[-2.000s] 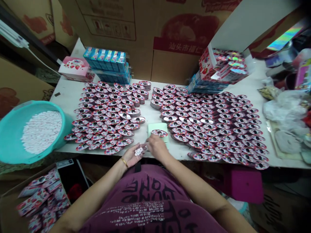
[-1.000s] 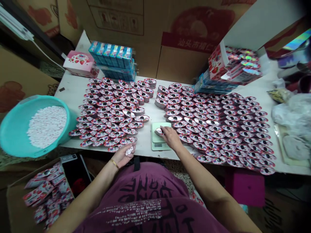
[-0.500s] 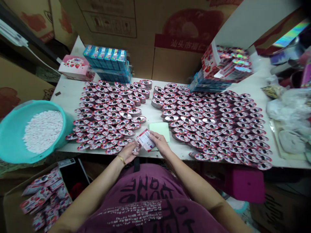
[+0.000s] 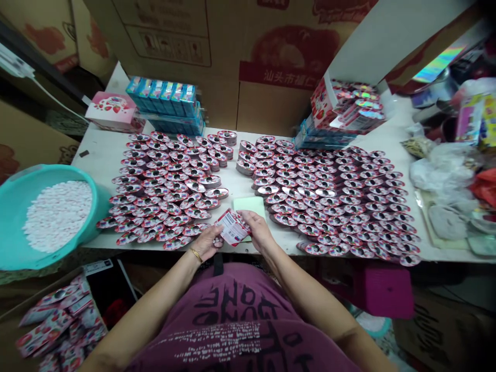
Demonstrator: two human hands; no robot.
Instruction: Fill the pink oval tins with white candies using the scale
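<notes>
In front of my body, both hands are on a small flat printed carton (image 4: 232, 228), white with red edges and small text. My left hand (image 4: 208, 244) is closed at its left edge, fingers curled; whether anything else is inside them I cannot tell. At its right side my right hand (image 4: 259, 230) grips the carton between thumb and fingers. A pale green pad (image 4: 250, 205) lies on the table just behind the carton. To the left stand rows of small oval-topped cartons (image 4: 163, 188) with dark holes, and more such cartons (image 4: 329, 199) fill the right side.
A turquoise tub (image 4: 95, 191) of small white pieces (image 4: 58, 217) stands at the left. Below it, a box holds loose printed packs (image 4: 65, 315). Blue boxes (image 4: 166, 103) and a strawberry-print display box (image 4: 325, 103) line the back. Plastic bags (image 4: 442, 175) lie far right.
The carton has turned and tilted between my hands, and my left fingers now reach onto its left edge. The whole view has shifted slightly.
</notes>
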